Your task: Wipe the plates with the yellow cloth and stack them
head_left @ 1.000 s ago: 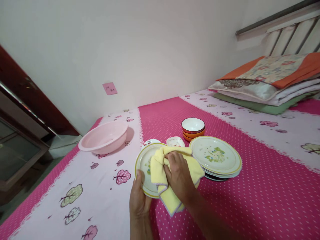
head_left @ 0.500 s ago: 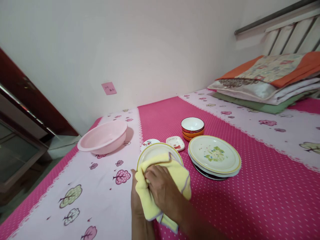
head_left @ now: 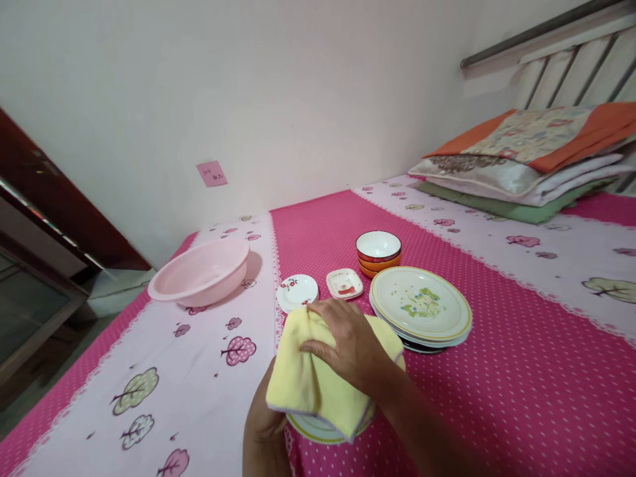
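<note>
My left hand (head_left: 265, 404) grips the left side of a yellow-rimmed plate (head_left: 314, 429), its fingers mostly hidden under plate and cloth. Most of that plate is covered by a yellow cloth (head_left: 293, 377). Over the cloth lies my right hand (head_left: 348, 344), fingers bent around its far edge and thumb pressing into it. Just beyond sit a small round dish (head_left: 298, 291) with red flowers and a small square dish (head_left: 344, 281). Right of my hands is a stack of plates (head_left: 422, 305) with a leaf-patterned one on top. Behind it stand stacked orange bowls (head_left: 378, 246).
A pink basin (head_left: 199, 271) rests on the bedspread (head_left: 189, 411) at the left. Folded bedding and pillows (head_left: 517, 165) are piled at the far right by the white headboard. A pale wall with a pink note (head_left: 211, 173) rises behind the bed.
The plate has come nearer and lower, so its near rim shows below the cloth. My right hand with the cloth has shifted up and right. The round dish is now uncovered.
</note>
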The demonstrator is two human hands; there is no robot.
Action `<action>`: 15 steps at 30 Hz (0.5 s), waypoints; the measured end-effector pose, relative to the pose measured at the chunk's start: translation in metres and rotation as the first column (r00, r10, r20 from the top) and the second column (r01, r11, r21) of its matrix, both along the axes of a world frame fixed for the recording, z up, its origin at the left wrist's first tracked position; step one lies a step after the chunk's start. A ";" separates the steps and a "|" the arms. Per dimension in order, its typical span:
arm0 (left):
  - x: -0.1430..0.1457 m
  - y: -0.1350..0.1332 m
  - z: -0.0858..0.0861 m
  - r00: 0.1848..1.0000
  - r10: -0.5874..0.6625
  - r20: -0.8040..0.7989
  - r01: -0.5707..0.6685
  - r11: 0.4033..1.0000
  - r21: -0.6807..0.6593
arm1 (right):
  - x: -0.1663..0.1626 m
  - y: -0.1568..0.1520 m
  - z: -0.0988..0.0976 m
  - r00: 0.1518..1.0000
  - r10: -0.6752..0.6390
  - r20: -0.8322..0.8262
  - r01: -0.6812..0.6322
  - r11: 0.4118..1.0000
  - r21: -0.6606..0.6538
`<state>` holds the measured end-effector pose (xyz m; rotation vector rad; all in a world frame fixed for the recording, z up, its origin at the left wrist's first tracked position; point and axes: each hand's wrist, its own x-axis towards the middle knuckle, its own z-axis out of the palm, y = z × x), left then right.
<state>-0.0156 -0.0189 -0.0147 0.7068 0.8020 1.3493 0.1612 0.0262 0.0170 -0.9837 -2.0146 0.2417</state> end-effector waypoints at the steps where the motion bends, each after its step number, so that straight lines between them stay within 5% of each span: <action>1: -0.001 -0.001 0.003 1.000 0.000 -0.023 0.000 1.000 -0.008 | 0.002 0.000 0.000 1.000 0.002 0.004 -0.002 0.999 -0.053; 10: 0.003 0.000 0.008 0.996 -0.057 -0.070 0.055 0.998 -0.028 | 0.017 0.006 0.009 0.993 -0.057 -0.106 0.013 0.926 -0.378; 15: -0.001 -0.001 0.007 0.988 0.140 -0.057 -0.145 0.985 -0.094 | 0.018 0.010 0.007 0.979 -0.125 -0.162 0.029 0.868 -0.496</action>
